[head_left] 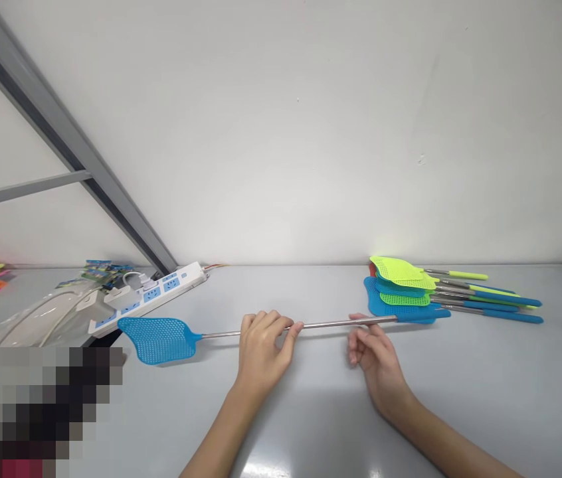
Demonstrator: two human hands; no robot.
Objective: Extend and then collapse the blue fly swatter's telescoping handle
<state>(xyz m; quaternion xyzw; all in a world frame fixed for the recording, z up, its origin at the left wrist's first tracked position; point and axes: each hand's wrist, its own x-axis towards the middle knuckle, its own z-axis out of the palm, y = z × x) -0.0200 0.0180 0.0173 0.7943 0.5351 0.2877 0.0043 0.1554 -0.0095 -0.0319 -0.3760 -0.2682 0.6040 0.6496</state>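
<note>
A blue fly swatter (pixel 164 340) with a long metal rod and a blue grip lies crosswise in front of me, its perforated head to the left. My left hand (pixel 267 345) is closed around the middle of the rod, thumb and fingers pinching it. Just below the rod near the blue grip is my right hand (pixel 378 365), palm turned up with its fingers partly curled. One of its fingers reaches behind the rod; I cannot tell whether it grips it.
A pile of yellow, green and blue fly swatters (pixel 403 289) lies at the back right by the wall. On the left stand a white power strip (pixel 151 299) with plugs and cables, and colourful packages (pixel 106 271). A slanted grey metal post (pixel 76 146) rises behind them.
</note>
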